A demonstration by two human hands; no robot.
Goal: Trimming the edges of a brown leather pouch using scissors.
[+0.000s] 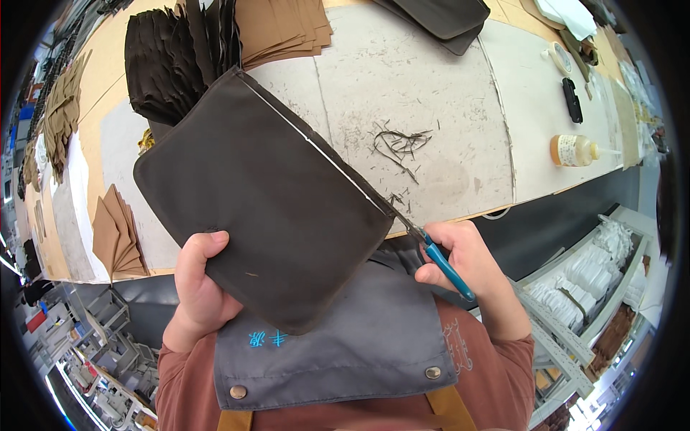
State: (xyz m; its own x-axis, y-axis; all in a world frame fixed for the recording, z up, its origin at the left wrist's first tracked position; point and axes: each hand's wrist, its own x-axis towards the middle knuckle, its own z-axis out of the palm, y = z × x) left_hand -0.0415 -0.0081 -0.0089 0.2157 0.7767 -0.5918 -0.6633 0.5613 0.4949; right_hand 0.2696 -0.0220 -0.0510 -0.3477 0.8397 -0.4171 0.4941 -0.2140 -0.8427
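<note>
A dark brown flat pouch-like piece point(266, 194) with rounded corners is tilted over the table's near edge. A white line runs along its upper right edge. My left hand point(205, 280) grips its lower left side, thumb on top and the other fingers hidden beneath. Blue-handled scissors point(447, 269) are in my right hand point(463, 258), fingers closed round the handles. Their blades reach the piece's right corner, at the end of the white line. Dark thread and fabric trimmings point(402, 146) lie scattered on the pale work surface just beyond.
Stacked dark pieces point(169, 65) and brown sheets point(284, 29) stand at the back left. More brown pieces point(118, 237) lie at the near left. On the right are an amber bottle point(573, 150), a black tool point(572, 100) and a tape roll point(558, 59). A shelf rack point(568, 345) stands below.
</note>
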